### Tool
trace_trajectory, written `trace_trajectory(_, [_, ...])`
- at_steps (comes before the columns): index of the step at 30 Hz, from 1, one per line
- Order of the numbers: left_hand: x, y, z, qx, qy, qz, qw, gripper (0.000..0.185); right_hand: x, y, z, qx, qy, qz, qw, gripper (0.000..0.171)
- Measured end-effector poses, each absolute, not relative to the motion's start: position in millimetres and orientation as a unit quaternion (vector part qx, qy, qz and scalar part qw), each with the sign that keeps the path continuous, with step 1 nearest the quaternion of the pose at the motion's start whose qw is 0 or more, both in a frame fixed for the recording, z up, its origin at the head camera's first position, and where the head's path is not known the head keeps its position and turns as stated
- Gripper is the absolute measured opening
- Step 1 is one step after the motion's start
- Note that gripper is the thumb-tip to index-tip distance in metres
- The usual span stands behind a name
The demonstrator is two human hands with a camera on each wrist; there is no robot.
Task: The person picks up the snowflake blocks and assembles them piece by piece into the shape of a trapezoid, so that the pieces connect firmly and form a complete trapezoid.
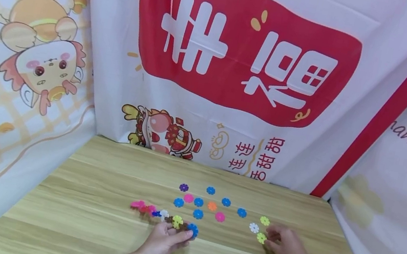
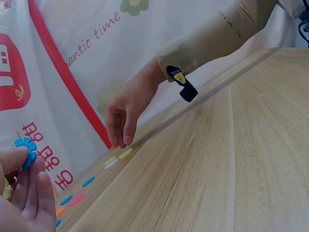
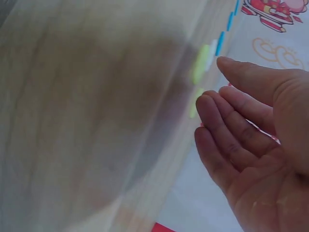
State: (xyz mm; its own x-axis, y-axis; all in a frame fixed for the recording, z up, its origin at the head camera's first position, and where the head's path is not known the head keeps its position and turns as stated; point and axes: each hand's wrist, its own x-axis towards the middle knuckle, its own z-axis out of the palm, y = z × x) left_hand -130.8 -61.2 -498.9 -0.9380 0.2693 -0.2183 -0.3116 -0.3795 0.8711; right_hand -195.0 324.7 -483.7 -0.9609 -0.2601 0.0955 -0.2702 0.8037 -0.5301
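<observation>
Blue disc [image 1: 193, 229]; left hand [image 1: 159, 246] pinches it; backdrop [image 2: 96, 72] reads "antic time"

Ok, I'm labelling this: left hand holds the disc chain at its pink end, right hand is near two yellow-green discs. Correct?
The end is wrong: the head view shows the left hand holding the disc chain at its blue end. The right hand is near two yellow-green discs.

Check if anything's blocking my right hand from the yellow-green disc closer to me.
Nothing visible stands between your right hand and that yellow-green disc; they're close together. The white disc lies on its other side, away from the hand.
</observation>
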Motion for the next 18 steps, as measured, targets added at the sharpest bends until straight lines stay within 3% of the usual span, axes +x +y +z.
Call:
trace_trajectory(12, [-129.9, -62.8, -498.3, -0.021, 0.535, 0.828, 0.168, 0.041, -207.1, 323.1, -493.5, 0.102, -0.955, 0.276, -0.022, 0.021])
trace_trajectory(18, [-129.7, -62.6, -498.9, -0.026, 0.542, 0.822, 0.172, 0.041, -205.2, 328.9, -490.6, 0.170, -0.940, 0.291, -0.050, 0.017])
